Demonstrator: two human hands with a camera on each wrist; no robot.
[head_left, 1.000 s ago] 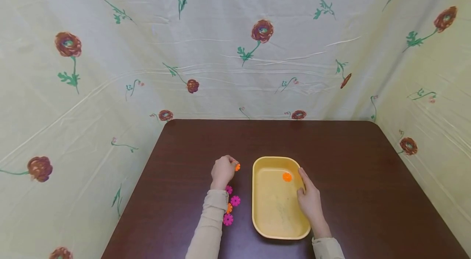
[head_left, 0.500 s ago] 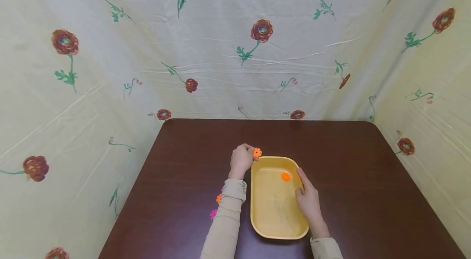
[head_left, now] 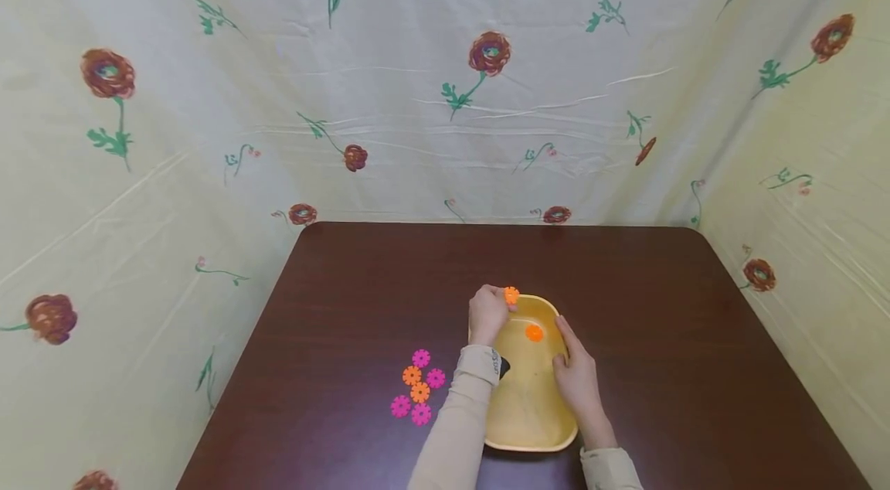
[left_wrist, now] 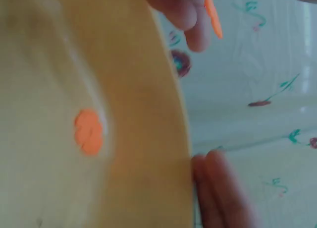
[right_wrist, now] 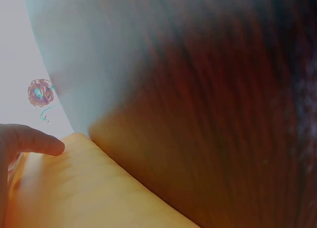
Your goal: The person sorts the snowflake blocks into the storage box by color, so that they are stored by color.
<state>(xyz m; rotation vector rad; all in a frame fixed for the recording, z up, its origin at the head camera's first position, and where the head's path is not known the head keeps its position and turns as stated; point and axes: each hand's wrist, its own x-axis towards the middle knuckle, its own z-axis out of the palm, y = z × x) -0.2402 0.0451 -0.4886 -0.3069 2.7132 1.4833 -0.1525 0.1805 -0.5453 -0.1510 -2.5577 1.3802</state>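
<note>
Now — left hand pinches orange flower piece | edge-on over yellow tray

You had nothing readable there: no labels, brands or numbers on the tub, the flower pieces or the bench.

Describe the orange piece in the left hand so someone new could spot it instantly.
Find the yellow tub near the front middle of the dark brown table. At the tub's far left corner, the left hand pinches a small orange flower-shaped disc. It is the only piece held above the rim; another orange disc lies inside the tub, and the rest lie on the table.
</note>
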